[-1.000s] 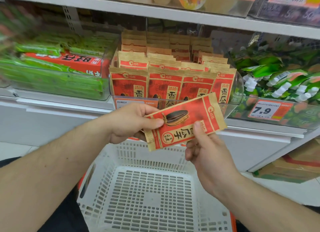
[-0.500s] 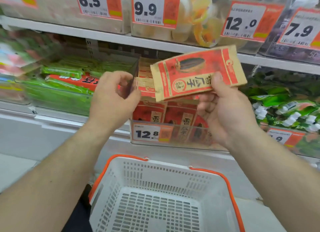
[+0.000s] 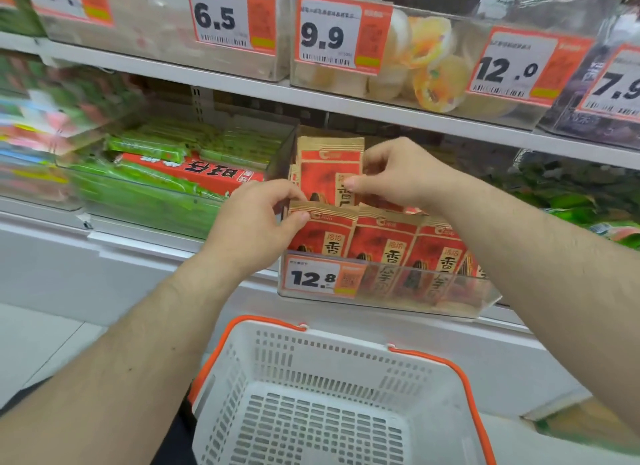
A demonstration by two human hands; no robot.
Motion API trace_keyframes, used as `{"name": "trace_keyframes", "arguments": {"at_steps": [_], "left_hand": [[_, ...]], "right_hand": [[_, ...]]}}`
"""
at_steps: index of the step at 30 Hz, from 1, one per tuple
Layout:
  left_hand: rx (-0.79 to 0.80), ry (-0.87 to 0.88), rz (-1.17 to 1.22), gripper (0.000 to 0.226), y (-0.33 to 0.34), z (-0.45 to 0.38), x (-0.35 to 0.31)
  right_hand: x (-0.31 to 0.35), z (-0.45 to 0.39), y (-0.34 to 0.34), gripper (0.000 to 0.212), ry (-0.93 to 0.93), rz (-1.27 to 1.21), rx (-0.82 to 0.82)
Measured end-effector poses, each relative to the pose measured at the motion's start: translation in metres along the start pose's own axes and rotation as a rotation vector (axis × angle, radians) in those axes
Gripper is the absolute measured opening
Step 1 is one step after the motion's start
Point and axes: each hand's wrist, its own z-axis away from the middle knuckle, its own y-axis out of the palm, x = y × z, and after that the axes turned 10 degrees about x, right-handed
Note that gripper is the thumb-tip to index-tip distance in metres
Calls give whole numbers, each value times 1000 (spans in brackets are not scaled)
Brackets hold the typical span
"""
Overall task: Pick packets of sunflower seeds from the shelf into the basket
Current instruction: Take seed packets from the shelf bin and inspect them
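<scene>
— Hands at the shelf: which holds what?
— Right hand [image 3: 394,173] pinches a raised packet [image 3: 329,173], upright, its long axis vertical. Left hand [image 3: 256,229] pinches the front packet [image 3: 320,230] in the clear bin [image 3: 381,291]. Basket [image 3: 322,395] sits directly below.

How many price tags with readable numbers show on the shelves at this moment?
5: the 6.5 tag, 9.9 tag, 12.0 tag and cut-off 7.9 tag on upper bins; the 12.8 tag on the seed bin. A sixth, top left, is cropped.

One camera sits on the person's head, close to the shelf [image 3: 311,97], looking forward and down at the basket [image 3: 311,360].
</scene>
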Motion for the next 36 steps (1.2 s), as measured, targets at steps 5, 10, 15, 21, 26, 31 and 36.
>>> {"name": "trace_keyframes", "arguments": {"at_steps": [5, 10, 15, 21, 26, 31, 36], "left_hand": [[11, -13, 26, 21, 2, -2, 0], [21, -19, 28, 23, 2, 0, -2], [31, -72, 73, 32, 2, 2, -2], [27, -101, 76, 33, 3, 2, -5], [21, -113, 73, 34, 4, 2, -9], [0, -105, 75, 31, 6, 2, -8], [-166, 12, 116, 23, 7, 4, -10]], "right_hand": [[19, -9, -2, 18, -44, 81, -35], [27, -16, -3, 17, -27, 58, 8], [32, -22, -3, 27, -54, 29, -116], [20, -16, 12, 15, 72, 217, 85], [27, -20, 12, 14, 134, 336, 146], [24, -26, 12, 33, 221, 456, 131], [31, -7, 15, 41, 79, 449, -150]]}}
